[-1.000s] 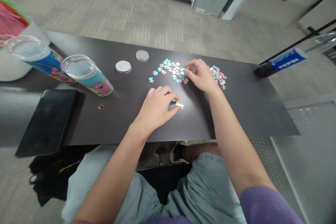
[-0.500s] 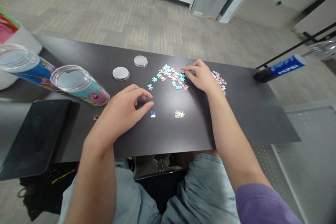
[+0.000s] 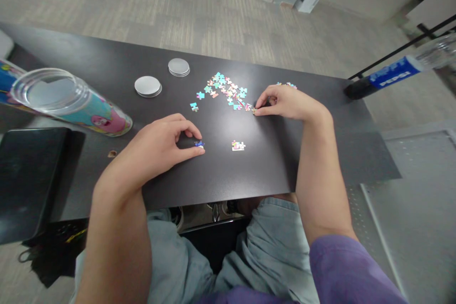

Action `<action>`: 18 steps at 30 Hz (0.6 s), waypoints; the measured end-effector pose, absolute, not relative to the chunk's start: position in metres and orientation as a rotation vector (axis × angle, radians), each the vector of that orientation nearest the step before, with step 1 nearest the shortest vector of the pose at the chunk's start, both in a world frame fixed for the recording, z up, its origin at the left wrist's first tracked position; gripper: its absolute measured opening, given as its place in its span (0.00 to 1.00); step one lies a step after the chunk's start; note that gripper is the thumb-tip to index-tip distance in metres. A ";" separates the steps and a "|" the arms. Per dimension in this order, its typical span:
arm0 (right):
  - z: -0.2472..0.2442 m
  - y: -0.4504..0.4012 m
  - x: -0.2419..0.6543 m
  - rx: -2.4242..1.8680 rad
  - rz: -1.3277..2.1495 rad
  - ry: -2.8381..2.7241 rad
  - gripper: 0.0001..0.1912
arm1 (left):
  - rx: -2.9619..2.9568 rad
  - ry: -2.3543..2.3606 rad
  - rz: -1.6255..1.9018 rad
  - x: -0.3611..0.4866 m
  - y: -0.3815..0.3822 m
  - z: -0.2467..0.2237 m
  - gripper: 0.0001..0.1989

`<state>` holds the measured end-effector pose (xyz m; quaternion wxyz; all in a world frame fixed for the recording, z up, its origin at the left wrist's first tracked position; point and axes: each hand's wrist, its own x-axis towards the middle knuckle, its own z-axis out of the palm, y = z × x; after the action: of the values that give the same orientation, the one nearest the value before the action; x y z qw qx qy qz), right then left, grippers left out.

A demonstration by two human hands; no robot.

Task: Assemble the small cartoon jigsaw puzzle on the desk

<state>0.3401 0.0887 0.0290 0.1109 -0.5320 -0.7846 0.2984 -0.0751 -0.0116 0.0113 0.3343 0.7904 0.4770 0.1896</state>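
On the dark table, my left hand (image 3: 167,145) has its thumb and forefinger around a small blue-and-white puzzle piece (image 3: 199,144). My right hand (image 3: 285,102) pinches a small puzzle piece (image 3: 254,110) at the right edge of the loose pile. Several turquoise, pink and white pieces make up this pile (image 3: 230,90) in the middle. Between my hands and nearer to me lie joined pink-and-white pieces (image 3: 238,146). Beyond my right hand more puzzle pieces (image 3: 287,84) show, partly hidden by it.
Two stacks of white discs (image 3: 147,86) stand at the back left. A clear-lidded cartoon canister (image 3: 103,116) lies left, with another beside it. A black tablet-like object (image 3: 30,175) is at far left. A Pepsi bottle (image 3: 388,78) is at the right end.
My left hand has closed in around the blue-and-white piece. My right hand has moved toward me along the pile with a piece in its fingertips. The view has shifted somewhat.
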 end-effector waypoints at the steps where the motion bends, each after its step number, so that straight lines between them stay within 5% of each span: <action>1: 0.030 0.085 0.331 -1.518 0.924 -2.327 0.18 | 2.064 1.249 0.485 -0.074 -0.011 0.012 0.13; 12: 0.044 0.065 0.283 -1.127 1.035 -2.446 0.05 | 2.121 1.349 0.556 -0.041 -0.018 0.018 0.08; 18: 0.043 0.063 0.293 -1.279 1.164 -2.520 0.11 | 2.154 1.467 0.491 -0.004 -0.020 0.016 0.11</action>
<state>0.2927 0.0625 0.0435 0.0428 -0.4181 -0.8238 0.3805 -0.0038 -0.0204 0.0160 0.2422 0.7880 0.5367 0.1797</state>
